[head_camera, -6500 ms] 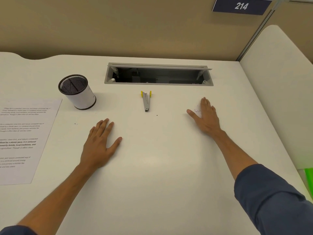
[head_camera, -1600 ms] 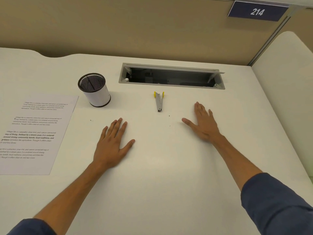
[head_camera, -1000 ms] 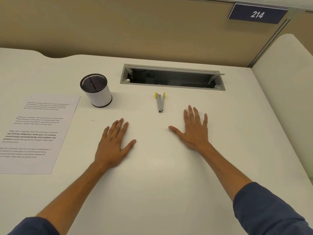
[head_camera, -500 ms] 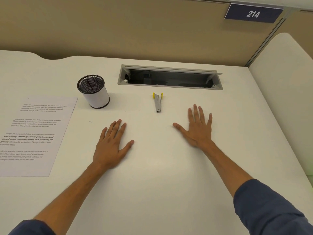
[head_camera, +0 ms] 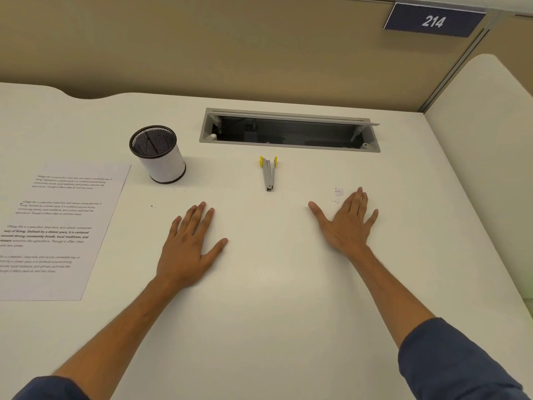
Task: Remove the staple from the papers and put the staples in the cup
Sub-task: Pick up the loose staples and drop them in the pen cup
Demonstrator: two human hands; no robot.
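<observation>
Printed papers (head_camera: 57, 226) lie flat at the left edge of the white desk (head_camera: 274, 298). A white cup with a black mesh rim (head_camera: 158, 153) stands upright behind them, to their right. A grey staple remover with yellow tabs (head_camera: 268, 173) lies mid-desk, its tip toward me. My left hand (head_camera: 189, 246) rests flat on the desk, fingers straight, below the cup and remover. My right hand (head_camera: 347, 222) also rests flat with fingers spread, right of the remover. Both hold nothing. No staple can be made out.
An open grey cable tray (head_camera: 290, 131) is sunk into the desk behind the remover. Faint marks (head_camera: 338, 194) sit on the desk by my right fingertips. A beige partition with a "214" sign (head_camera: 434, 21) stands behind. A white divider (head_camera: 484, 168) bounds the right.
My right hand slid left from the far right, then settled flat, uncovering faint marks on the desk. My left hand stayed put. The view shifted slightly.
</observation>
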